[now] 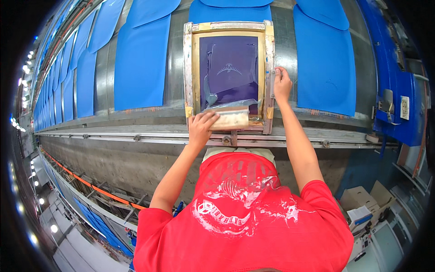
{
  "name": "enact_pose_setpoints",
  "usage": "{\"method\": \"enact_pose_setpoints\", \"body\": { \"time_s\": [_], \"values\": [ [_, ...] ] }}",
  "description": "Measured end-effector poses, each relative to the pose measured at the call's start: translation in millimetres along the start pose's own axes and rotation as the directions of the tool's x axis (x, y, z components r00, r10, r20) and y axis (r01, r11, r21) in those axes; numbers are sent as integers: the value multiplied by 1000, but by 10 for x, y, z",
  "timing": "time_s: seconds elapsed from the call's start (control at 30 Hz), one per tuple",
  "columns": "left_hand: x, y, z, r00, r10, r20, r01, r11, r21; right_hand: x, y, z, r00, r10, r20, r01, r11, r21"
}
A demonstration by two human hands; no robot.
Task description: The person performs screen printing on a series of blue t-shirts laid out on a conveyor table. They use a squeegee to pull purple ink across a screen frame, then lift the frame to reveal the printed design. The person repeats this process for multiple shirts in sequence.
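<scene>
A screen-printing frame (269, 54) with a dark purple mesh (229, 59) lies on the long table before me. A small pale design shows in the mesh's middle, and clear, glossy ink smears its lower part and sides. My left hand (202, 128) is closed round the left end of a squeegee (231, 119) with a pale, worn wooden handle. The squeegee lies crosswise at the frame's near end; its blade edge is hard to make out. At the frame's right side, my right hand (283, 84) grips the metal-edged rail with curled fingers.
Blue fabric pieces (141, 63) lie in a row along the table, with another blue piece (324, 63) right of the frame. A metal rail (172, 138) with stops runs along the near edge. Blue machinery (396, 95) stands at the right end; cardboard boxes (360, 201) sit lower right.
</scene>
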State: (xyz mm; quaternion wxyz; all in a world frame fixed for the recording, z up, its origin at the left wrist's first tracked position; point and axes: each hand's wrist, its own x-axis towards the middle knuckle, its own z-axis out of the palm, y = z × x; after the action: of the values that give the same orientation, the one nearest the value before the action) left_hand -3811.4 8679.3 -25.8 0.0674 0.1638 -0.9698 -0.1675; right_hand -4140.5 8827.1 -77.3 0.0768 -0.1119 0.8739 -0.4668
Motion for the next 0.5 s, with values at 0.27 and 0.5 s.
{"method": "enact_pose_setpoints", "body": {
  "time_s": [0.27,0.5],
  "values": [
    [315,-65,136,997,74,36,-77,993,94,88,208,-51,995,-40,87,50,993,-108],
    [2017,-603,63,991,-44,127,44,999,8,433,-958,-120,706,-411,577,624,747,-232]
  ]
}}
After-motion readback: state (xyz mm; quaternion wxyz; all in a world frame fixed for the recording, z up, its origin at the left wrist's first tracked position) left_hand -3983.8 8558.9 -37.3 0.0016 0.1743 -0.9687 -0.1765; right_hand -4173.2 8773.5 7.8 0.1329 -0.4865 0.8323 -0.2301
